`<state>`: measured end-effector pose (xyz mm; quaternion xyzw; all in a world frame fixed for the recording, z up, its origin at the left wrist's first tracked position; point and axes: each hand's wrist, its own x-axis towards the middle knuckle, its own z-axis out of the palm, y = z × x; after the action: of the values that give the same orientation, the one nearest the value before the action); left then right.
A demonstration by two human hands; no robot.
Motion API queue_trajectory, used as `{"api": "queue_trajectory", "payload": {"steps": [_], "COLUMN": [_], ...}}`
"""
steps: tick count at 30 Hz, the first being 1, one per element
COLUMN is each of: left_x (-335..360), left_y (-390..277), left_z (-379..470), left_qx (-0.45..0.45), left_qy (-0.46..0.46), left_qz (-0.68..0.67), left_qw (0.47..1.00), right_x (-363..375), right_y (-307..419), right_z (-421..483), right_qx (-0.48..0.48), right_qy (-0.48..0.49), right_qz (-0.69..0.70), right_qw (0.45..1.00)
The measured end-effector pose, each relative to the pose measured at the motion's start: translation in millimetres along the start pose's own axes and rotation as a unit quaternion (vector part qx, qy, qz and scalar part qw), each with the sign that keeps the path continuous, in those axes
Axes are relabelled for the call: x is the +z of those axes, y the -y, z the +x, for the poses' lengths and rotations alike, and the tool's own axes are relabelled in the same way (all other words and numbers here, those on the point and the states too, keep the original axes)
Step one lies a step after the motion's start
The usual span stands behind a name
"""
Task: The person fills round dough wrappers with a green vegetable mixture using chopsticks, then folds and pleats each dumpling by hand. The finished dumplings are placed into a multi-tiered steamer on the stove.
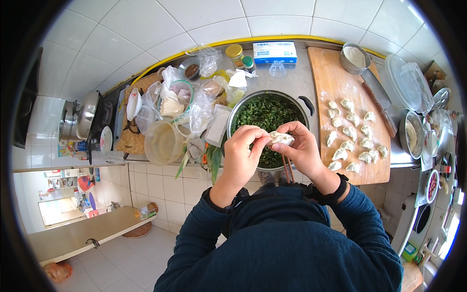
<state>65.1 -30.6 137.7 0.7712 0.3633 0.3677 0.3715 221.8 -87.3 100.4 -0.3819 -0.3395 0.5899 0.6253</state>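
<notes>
Between my two hands is a folded dumpling (281,138) with a pinched edge. My left hand (245,149) pinches its left end between thumb and fingertips. Around its right side curl the thumb and fingers of my right hand (301,146). Both hands are above a large metal pot (232,120) of chopped green filling (268,109). A pair of wooden chopsticks (287,169) shows below my right hand, their upper part hidden. On the wooden board (350,80) to the right lie several shaped dumplings (349,132) and a few small dough pieces (334,112).
A rolling pin (379,109) and a cleaver (377,87) lie along the board's right side, below a metal bowl of flour (354,57). Left of the pot are plastic bags (200,113), a plastic tub (164,142) and leek leaves (214,160). Jars (234,54) and a blue-white box (275,53) stand behind.
</notes>
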Motion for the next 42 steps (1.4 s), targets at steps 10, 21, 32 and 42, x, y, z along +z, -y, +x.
{"api": "queue_trajectory", "payload": {"steps": [10, 21, 32, 42], "left_x": [5, 27, 79, 218], "left_y": [2, 13, -22, -44], "left_z": [-3, -3, -18, -24], "left_qx": [-0.013, -0.012, -0.198, -0.217], "left_qy": [0.009, 0.102, 0.175, 0.256], "left_qz": [-0.095, -0.265, -0.408, -0.272], "left_qw": [0.995, 0.959, 0.874, 0.902], "right_x": [1, 1, -36, -178], "right_y": [0, 0, 12, 61], "right_z": [-13, -45, -86, -137], "right_qx": [-0.023, -0.015, -0.072, 0.031], "right_qy": [-0.01, -0.114, -0.169, -0.117], "right_qz": [-0.04, -0.014, -0.004, -0.274], "right_qw": [0.999, 0.993, 0.983, 0.954]}}
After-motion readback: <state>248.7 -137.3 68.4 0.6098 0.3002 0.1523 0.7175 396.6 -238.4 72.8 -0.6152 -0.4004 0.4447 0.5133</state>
